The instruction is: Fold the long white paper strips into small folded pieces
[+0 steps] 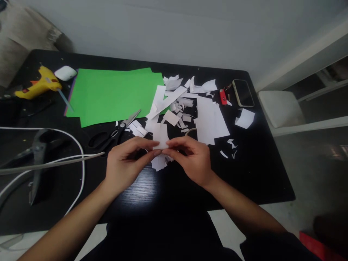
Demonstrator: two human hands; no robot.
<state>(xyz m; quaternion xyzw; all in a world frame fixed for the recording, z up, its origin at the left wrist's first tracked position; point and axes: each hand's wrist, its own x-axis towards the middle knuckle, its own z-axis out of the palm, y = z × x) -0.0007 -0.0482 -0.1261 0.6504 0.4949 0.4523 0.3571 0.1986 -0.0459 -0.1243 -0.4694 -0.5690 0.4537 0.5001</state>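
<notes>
Over the near half of the desk [258,174]: small white paper piece [160,145] held at both ends.
Left hand [127,156] at its 9 o'clock side, right hand [191,156] at 3, each closed to a thumb-and-finger pinch upon it; black-handled scissors [123,124] lie towards 10 o'clock; green sheets [116,96] at 11; paper scraps [172,117] at 1; phone [244,93] at 2.

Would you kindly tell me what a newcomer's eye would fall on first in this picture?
Probably the bright green sheets, left of centre on the black table. Next might come the yellow glue gun to their left and the white scraps to their right. In front, the left hand and right hand together pinch a small paper piece.
</notes>
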